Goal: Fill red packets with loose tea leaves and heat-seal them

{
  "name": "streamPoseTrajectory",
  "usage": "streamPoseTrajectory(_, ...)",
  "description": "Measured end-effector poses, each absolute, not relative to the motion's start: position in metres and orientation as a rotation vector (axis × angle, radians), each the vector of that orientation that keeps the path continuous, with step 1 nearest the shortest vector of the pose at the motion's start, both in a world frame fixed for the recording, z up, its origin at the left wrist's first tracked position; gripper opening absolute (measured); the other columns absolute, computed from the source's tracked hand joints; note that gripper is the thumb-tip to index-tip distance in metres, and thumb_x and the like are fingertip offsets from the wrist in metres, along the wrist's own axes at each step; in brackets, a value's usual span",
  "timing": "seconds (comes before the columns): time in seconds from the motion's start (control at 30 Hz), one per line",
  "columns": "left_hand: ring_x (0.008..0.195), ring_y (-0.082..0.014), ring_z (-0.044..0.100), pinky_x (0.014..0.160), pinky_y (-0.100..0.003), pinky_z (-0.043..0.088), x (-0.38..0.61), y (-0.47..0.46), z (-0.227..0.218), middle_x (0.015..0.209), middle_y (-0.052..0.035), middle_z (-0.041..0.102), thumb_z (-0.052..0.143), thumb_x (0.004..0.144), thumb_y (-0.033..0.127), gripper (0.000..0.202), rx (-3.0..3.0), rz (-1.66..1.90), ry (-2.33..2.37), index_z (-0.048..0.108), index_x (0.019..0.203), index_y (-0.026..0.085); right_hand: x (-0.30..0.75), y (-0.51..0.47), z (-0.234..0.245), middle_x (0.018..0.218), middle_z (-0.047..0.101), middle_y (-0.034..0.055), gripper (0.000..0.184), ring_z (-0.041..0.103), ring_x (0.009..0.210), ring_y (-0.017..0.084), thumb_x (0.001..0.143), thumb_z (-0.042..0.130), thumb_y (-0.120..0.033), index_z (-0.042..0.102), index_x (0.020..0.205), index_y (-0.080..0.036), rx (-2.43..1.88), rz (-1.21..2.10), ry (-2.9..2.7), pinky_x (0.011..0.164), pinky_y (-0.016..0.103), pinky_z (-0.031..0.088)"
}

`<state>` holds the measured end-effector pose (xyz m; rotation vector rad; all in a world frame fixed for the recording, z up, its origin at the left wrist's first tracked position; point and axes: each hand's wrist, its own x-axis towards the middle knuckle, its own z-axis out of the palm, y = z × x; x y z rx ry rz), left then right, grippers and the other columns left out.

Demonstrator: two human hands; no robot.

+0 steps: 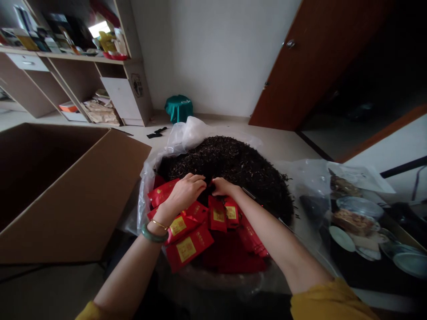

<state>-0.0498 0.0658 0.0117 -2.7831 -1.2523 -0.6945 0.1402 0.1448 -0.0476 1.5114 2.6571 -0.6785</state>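
Note:
A large heap of dark loose tea leaves (233,164) lies on a clear plastic sheet (187,133) in front of me. Several small red packets with yellow labels (190,244) are piled at its near edge. My left hand (185,191) and my right hand (222,186) meet at the foot of the heap, fingers curled together. They seem to pinch a red packet between them, but the packet itself is mostly hidden by the fingers. A green bangle and a thin gold bracelet sit on my left wrist.
A big open cardboard box (76,195) stands at the left. A plastic-covered tray with bowls and cups (360,222) is at the right. A green stool (179,108), wooden shelves (83,58) and a brown door (310,58) are at the back.

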Motion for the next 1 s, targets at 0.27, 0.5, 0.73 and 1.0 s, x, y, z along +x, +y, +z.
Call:
streamPoseTrajectory(0.27, 0.107, -0.0230, 0.061, 0.093, -0.039, 0.051, -0.049, 0.063, 0.015, 0.129, -0.0159, 0.059, 0.045, 0.094, 0.019, 0.023, -2.855, -0.702, -1.327, 0.068, 0.093, 0.014, 0.153, 0.143, -0.032, 0.082, 0.074, 0.0041, 0.021, 0.068, 0.079, 0.018, 0.062, 0.064, -0.005, 0.072, 0.079, -0.017, 1.840, -0.742, 2.705, 0.070, 0.024, 0.051)
streamPoseTrajectory(0.5, 0.107, -0.0234, 0.060, 0.093, -0.040, 0.051, -0.047, 0.065, 0.011, 0.129, -0.0157, 0.057, 0.045, 0.094, 0.020, 0.022, -2.836, -0.769, -1.341, 0.066, 0.091, 0.015, 0.151, 0.137, 0.040, 0.075, 0.069, 0.0004, 0.017, 0.065, 0.060, 0.011, 0.072, 0.064, -0.015, 0.069, 0.089, -0.015, 1.868, -1.410, 2.873, 0.055, 0.021, 0.054)
streamPoseTrajectory(0.73, 0.102, -0.0226, 0.061, 0.091, -0.040, 0.052, -0.048, 0.065, 0.013, 0.118, -0.0128, 0.061, 0.047, 0.093, 0.021, 0.019, -2.851, -0.758, -1.352, 0.065, 0.091, 0.016, 0.124, 0.121, 0.056, 0.074, 0.069, 0.0011, 0.016, 0.066, 0.064, 0.011, 0.071, 0.065, -0.006, 0.070, 0.083, -0.016, 1.930, -1.659, 2.810, 0.064, 0.024, 0.058)
streamPoseTrajectory(1.0, 0.102, -0.0234, 0.061, 0.090, -0.041, 0.053, -0.048, 0.066, 0.008, 0.119, -0.0123, 0.062, 0.050, 0.088, 0.014, 0.015, -2.788, -0.917, -1.305, 0.064, 0.085, 0.015, 0.136, 0.110, 0.056, 0.094, 0.071, 0.0033, 0.032, 0.065, 0.086, 0.014, 0.077, 0.052, -0.001, 0.071, 0.095, -0.019, 1.722, -1.048, 3.089, 0.082, 0.030, 0.054)
